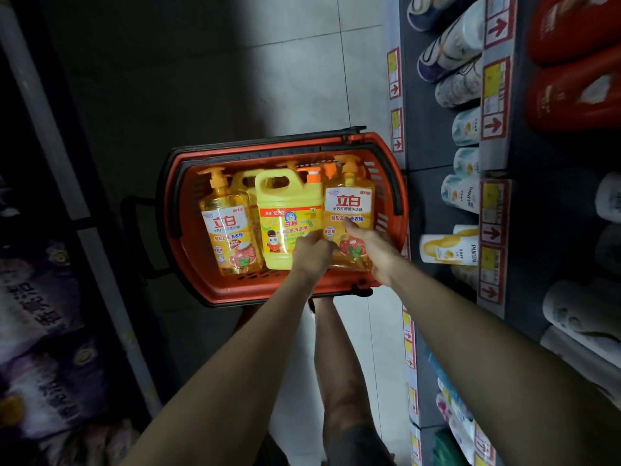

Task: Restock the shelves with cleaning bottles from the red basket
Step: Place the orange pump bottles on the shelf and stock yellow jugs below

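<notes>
A red basket (208,287) sits on the floor below me, holding yellow cleaning bottles. On its left lies a clear yellow pump bottle (232,230), in the middle an opaque yellow jug (285,203) with a handle, on its right a second clear pump bottle (349,203). More yellow bottles lie partly hidden behind them. My left hand (311,253) curls around the lower edge of the right pump bottle, next to the jug. My right hand (373,243) grips that same bottle from its right side, thumb lying across the label.
Grey shelves (437,122) on the right carry white shampoo bottles (450,247) and red bottles (571,92), with price tags along the edges. A dark rack with packaged goods (50,364) lines the left. Tiled floor (302,79) stretches beyond the basket. My leg stands below it.
</notes>
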`<state>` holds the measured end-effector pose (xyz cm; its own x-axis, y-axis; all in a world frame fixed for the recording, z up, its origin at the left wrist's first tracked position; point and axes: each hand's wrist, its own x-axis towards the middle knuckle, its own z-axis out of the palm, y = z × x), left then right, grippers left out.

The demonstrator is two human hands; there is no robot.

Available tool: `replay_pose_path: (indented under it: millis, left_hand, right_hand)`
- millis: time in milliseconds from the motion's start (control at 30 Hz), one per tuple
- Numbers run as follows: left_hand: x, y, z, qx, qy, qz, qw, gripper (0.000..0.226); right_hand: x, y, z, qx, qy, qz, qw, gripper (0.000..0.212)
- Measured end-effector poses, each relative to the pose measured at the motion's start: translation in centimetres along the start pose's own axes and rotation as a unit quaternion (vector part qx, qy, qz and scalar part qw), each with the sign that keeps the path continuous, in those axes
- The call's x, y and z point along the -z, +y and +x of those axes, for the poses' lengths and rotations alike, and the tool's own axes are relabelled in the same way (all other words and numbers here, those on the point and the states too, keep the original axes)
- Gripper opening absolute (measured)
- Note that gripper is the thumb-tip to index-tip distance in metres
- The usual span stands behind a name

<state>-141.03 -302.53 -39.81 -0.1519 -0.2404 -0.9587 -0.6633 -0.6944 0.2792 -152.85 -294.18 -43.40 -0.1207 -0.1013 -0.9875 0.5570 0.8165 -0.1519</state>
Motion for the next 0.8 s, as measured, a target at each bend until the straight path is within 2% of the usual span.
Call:
replay_pose_path:
  millis: [67,167,200,267,333,433,500,600,667,733,800]
  left_hand:
    - [0.2,-0.2,-0.7,0.009,-0.002,-0.001,1.0,0.024]
    - [0.4,-0.2,-2.7,0.025,0.005,-0.032,0.999,0.05]
    - [0.6,0.1,-3.7,0.028,0.004,-0.041,0.999,0.05]
    - [1.1,0.6,-5.8,0.03,0.0,-0.059,0.998,0.029]
    - [1.4,1.1,-8.2,0.025,-0.002,-0.087,0.996,0.015]
    - [2.2,2.4,-11.9,0.003,-0.003,-0.162,0.987,0.036]
    - [2.8,4.0,-14.8,-0.016,-0.044,-0.219,0.975,0.053]
    - [4.4,6.1,-19.4,-0.062,-0.087,-0.249,0.963,0.046]
    - [5.8,6.7,-22.2,-0.088,-0.078,-0.259,0.959,0.053]
    - [7.2,7.3,-25.3,-0.116,-0.05,-0.282,0.951,0.074]
    - [8.3,7.9,-28.9,-0.153,-0.033,-0.298,0.942,0.066]
  right_hand:
    - [0.0,-0.3,-1.1,0.013,0.0,0.003,1.0,0.094]
    - [0.2,0.0,-3.3,0.021,0.0,0.018,1.0,0.076]
    - [0.5,0.1,-4.1,0.026,0.003,0.023,0.999,0.075]
    - [0.8,0.5,-6.0,0.028,0.016,0.025,0.999,0.078]
    - [1.1,0.2,-8.7,0.042,0.02,0.021,0.999,0.07]
    - [1.2,-0.9,-13.3,0.079,0.004,0.015,0.997,0.049]
    - [1.0,-2.3,-17.0,0.113,-0.032,0.003,0.993,0.043]
    - [0.5,-4.8,-22.4,0.161,-0.078,-0.037,0.983,0.05]
    - [0.1,-6.2,-25.6,0.189,-0.102,-0.052,0.975,0.049]
    - [-0.6,-7.6,-28.8,0.213,-0.122,-0.068,0.967,0.048]
    - [-1.6,-8.6,-32.0,0.239,-0.146,-0.088,0.956,0.049]
